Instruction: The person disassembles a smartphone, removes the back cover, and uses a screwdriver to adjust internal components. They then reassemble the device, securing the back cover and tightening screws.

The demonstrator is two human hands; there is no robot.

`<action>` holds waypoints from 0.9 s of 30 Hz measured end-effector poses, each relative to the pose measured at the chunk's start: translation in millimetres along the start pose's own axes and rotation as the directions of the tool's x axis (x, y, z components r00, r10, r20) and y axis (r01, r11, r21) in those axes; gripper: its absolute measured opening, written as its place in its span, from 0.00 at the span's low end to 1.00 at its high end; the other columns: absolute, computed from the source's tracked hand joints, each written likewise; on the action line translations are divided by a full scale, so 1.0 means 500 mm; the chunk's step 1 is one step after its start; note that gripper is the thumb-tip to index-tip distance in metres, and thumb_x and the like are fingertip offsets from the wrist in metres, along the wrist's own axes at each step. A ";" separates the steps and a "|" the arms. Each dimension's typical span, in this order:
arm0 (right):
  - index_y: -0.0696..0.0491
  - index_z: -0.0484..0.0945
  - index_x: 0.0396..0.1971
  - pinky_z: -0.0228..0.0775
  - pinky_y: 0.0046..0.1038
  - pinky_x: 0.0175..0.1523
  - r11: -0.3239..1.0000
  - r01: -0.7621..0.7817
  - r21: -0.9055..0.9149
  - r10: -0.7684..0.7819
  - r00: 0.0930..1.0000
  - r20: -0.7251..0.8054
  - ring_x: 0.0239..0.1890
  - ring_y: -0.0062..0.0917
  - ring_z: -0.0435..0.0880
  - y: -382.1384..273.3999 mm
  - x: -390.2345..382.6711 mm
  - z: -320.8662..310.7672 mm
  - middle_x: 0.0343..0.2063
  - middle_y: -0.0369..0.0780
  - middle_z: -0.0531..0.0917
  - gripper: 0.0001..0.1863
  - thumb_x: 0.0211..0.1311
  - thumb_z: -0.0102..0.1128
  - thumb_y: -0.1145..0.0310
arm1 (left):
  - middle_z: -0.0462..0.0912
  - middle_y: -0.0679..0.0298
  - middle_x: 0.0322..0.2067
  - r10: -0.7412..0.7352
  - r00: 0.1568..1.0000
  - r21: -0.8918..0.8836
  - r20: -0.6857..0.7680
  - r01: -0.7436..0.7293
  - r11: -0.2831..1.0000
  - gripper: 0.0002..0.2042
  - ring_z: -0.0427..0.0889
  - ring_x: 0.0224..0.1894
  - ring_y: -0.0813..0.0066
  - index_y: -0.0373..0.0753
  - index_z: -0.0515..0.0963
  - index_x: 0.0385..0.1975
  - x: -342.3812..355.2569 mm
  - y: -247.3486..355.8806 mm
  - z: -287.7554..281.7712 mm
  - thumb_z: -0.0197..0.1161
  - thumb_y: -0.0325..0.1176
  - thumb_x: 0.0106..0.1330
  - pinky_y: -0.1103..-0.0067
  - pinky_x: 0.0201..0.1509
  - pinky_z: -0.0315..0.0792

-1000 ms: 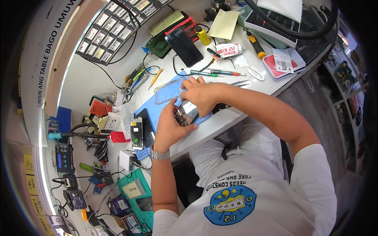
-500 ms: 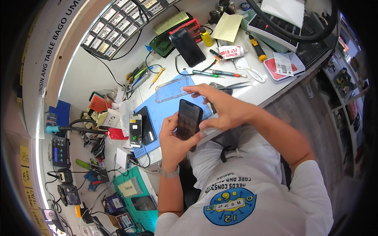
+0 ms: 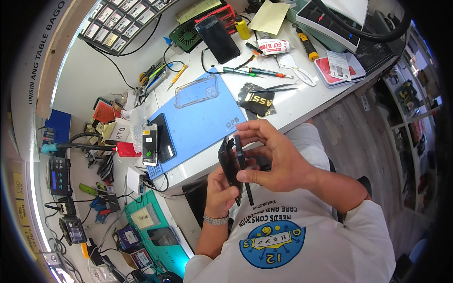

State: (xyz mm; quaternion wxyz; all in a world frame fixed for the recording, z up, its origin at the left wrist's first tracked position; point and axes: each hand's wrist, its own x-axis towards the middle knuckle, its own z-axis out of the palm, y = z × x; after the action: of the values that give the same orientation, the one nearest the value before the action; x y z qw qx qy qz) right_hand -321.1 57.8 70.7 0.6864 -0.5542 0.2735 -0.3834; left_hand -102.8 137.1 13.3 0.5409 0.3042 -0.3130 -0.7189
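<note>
Black phone [image 3: 230,165] in hands [image 3: 287,162] near lettered mat [image 3: 198,120]

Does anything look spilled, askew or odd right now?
No spill visible. What stands out: dark phone-shaped pieces, one in the left hand, one in the right hand, held beyond the front edge of the bench; if dropped, they'd probably miss it. Damage can't be judged nearly edge-on.

Wall [image 3: 80,92]: we see plain off-white behind the worktop [image 3: 302,103].
Worktop finish: glossy white, with reflections.
Light strip [image 3: 36,198]: we note a bright line down the left side.
Floor [image 3: 337,134]: grey, wood-look planks, right.
Shelving [image 3: 400,126]: white, open, loaded, far right.
</note>
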 end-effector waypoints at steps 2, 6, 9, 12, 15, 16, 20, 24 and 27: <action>0.55 0.61 0.76 0.79 0.38 0.71 0.999 0.036 -0.035 -0.036 0.999 -0.003 0.71 0.32 0.76 0.004 -0.002 -0.001 0.66 0.46 0.74 0.49 0.60 0.84 0.75 | 0.81 0.43 0.67 0.008 1.000 0.006 0.010 -0.008 1.000 0.49 0.82 0.71 0.46 0.28 0.66 0.79 -0.003 -0.002 -0.002 0.86 0.35 0.59 0.54 0.78 0.74; 0.56 0.62 0.76 0.79 0.38 0.72 0.993 0.092 -0.075 -0.092 0.996 0.001 0.71 0.33 0.76 0.010 -0.009 -0.003 0.67 0.48 0.74 0.49 0.59 0.85 0.75 | 0.77 0.44 0.71 0.035 0.999 0.080 0.028 -0.037 0.996 0.51 0.79 0.73 0.46 0.29 0.65 0.81 -0.003 -0.006 0.002 0.87 0.36 0.58 0.53 0.79 0.72; 0.56 0.63 0.75 0.79 0.38 0.73 0.988 0.127 -0.084 -0.126 0.992 0.013 0.72 0.32 0.77 0.010 -0.018 0.000 0.68 0.48 0.74 0.48 0.58 0.85 0.76 | 0.72 0.47 0.74 0.080 0.995 0.171 0.052 -0.088 0.981 0.52 0.78 0.74 0.49 0.29 0.66 0.80 0.002 -0.011 0.005 0.88 0.36 0.56 0.54 0.80 0.72; 0.57 0.63 0.74 0.78 0.38 0.73 0.986 0.149 -0.079 -0.148 0.989 0.019 0.71 0.31 0.78 0.019 -0.022 0.003 0.69 0.47 0.74 0.49 0.57 0.86 0.77 | 0.69 0.49 0.75 0.088 0.994 0.221 0.068 -0.101 0.970 0.52 0.77 0.74 0.52 0.28 0.66 0.80 0.005 -0.011 0.009 0.89 0.33 0.55 0.56 0.79 0.73; 0.57 0.63 0.74 0.79 0.37 0.73 0.989 0.138 -0.058 -0.137 0.990 0.029 0.69 0.30 0.80 0.020 -0.025 0.002 0.69 0.46 0.74 0.48 0.57 0.85 0.78 | 0.69 0.50 0.76 0.085 0.994 0.253 0.075 -0.102 0.962 0.52 0.77 0.73 0.55 0.28 0.66 0.80 0.005 -0.006 0.016 0.89 0.30 0.54 0.57 0.78 0.74; 0.57 0.64 0.74 0.79 0.37 0.73 0.988 0.143 -0.052 -0.142 0.989 0.031 0.69 0.29 0.80 0.021 -0.026 0.002 0.69 0.46 0.74 0.48 0.58 0.85 0.78 | 0.69 0.50 0.76 0.085 0.993 0.265 0.077 -0.103 0.959 0.52 0.77 0.73 0.55 0.29 0.65 0.81 0.004 -0.005 0.017 0.89 0.29 0.54 0.58 0.78 0.74; 0.57 0.65 0.75 0.79 0.37 0.73 0.997 0.064 0.040 -0.066 0.996 0.054 0.69 0.29 0.80 0.016 -0.029 -0.001 0.69 0.45 0.74 0.46 0.60 0.83 0.79 | 0.71 0.52 0.74 0.108 0.992 0.348 0.058 -0.122 0.930 0.53 0.78 0.71 0.60 0.30 0.64 0.82 -0.004 -0.006 0.014 0.89 0.25 0.54 0.62 0.75 0.76; 0.60 0.67 0.75 0.78 0.36 0.75 0.979 0.062 0.193 -0.070 0.997 0.035 0.70 0.29 0.80 0.062 -0.020 -0.003 0.69 0.44 0.76 0.40 0.66 0.77 0.82 | 0.79 0.54 0.69 0.221 0.975 0.446 -0.041 -0.180 0.877 0.52 0.82 0.67 0.64 0.29 0.66 0.80 -0.007 -0.022 0.030 0.91 0.27 0.53 0.68 0.70 0.79; 0.61 0.70 0.74 0.77 0.33 0.75 0.949 0.001 0.315 -0.006 1.000 0.015 0.70 0.28 0.79 0.090 -0.006 -0.023 0.66 0.43 0.80 0.34 0.69 0.67 0.88 | 0.84 0.57 0.65 0.226 0.966 0.472 -0.126 -0.142 0.870 0.42 0.84 0.63 0.71 0.27 0.66 0.80 -0.009 -0.021 0.045 0.82 0.26 0.67 0.75 0.65 0.80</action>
State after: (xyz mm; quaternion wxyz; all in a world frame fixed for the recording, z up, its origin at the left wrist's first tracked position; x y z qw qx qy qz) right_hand -322.0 57.8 24.4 0.7674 -0.4409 0.2025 -0.4192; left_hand -125.4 146.5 19.3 0.5455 0.4547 -0.4520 -0.5398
